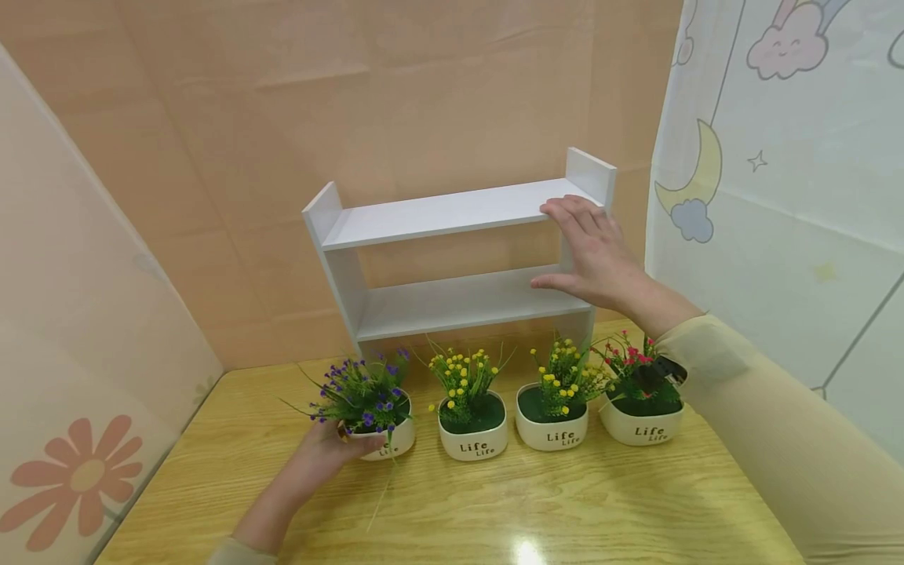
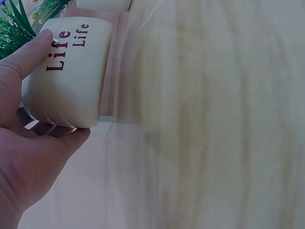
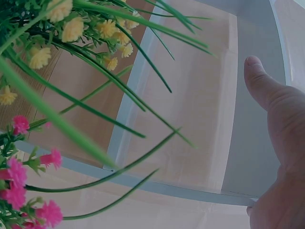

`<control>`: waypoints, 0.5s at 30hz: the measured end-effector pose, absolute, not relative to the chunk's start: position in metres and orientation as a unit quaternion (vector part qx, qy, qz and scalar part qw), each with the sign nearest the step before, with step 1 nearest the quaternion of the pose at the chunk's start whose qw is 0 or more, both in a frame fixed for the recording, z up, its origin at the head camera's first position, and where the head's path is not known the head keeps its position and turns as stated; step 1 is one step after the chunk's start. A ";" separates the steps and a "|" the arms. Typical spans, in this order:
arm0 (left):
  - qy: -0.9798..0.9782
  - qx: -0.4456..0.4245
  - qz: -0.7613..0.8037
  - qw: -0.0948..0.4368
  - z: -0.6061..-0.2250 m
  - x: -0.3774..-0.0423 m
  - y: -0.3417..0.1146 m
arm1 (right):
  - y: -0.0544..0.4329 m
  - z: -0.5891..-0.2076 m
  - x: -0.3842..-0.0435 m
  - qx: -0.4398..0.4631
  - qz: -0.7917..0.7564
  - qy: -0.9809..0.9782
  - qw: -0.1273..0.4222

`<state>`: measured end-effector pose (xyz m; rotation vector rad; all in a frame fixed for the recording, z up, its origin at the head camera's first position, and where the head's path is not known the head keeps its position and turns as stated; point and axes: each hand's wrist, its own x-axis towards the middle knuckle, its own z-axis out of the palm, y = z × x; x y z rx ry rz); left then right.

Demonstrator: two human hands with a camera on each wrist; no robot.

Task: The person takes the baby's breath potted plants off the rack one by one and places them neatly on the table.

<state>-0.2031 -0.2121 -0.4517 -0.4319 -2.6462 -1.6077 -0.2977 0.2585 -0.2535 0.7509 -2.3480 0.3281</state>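
My left hand (image 1: 323, 459) grips a cream oval flowerpot (image 1: 401, 438) printed "Life", which holds artificial purple flowers (image 1: 363, 392), at the left end of a row. In the left wrist view the thumb lies on the pot's lettered face (image 2: 71, 81), while the other fingers curl round its side. A white two-tier shelf unit (image 1: 452, 212) stands behind the row. At its right end my right hand (image 1: 593, 255) has its fingertips at the front edge of the upper board. The right thumb (image 3: 259, 78) stretches out straight, away from the fingers, over the lower board in the head view.
Two pots with yellow flowers (image 1: 473, 439) (image 1: 554, 431) and one with pink flowers (image 1: 643, 428) continue the row on the wooden table (image 1: 452, 510). My right forearm passes over the pink flowers. Fabric walls (image 1: 777, 180) close in the sides and back.
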 end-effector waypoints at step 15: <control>-0.844 -0.131 -0.520 -0.011 -0.462 -0.199 -0.204 | 0.260 -0.254 -0.298 0.284 0.127 -0.895 0.319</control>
